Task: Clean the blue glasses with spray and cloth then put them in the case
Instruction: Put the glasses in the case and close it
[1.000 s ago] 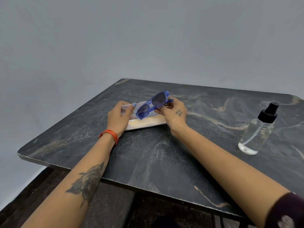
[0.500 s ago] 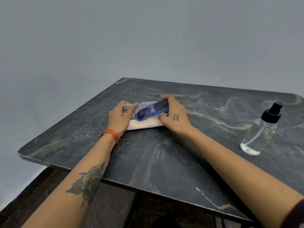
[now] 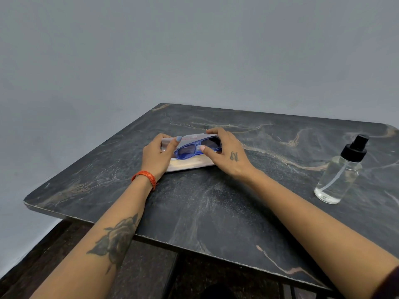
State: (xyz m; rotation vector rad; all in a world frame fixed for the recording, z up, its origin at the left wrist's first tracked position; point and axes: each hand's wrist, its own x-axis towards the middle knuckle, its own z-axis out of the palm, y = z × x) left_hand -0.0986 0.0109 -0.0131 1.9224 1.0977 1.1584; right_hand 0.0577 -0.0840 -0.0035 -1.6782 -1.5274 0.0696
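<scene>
The blue glasses (image 3: 190,148), folded, with dark lenses, lie low inside the open whitish case (image 3: 190,164) near the table's far left. My right hand (image 3: 226,153) grips their right end, thumb in front and fingers over the top. My left hand (image 3: 158,155) holds the case's left end, its thumb raised against the lid. The clear spray bottle (image 3: 341,175) with a black pump stands upright at the right, apart from both hands. No cloth shows in this view.
A dark marble-patterned table (image 3: 216,208) carries everything; its near edge runs diagonally under my forearms. A plain grey wall stands behind. Dark floor lies below the table's front edge.
My right hand has brought the glasses down from above the case into it and now covers their right end. My left hand has stayed on the case.
</scene>
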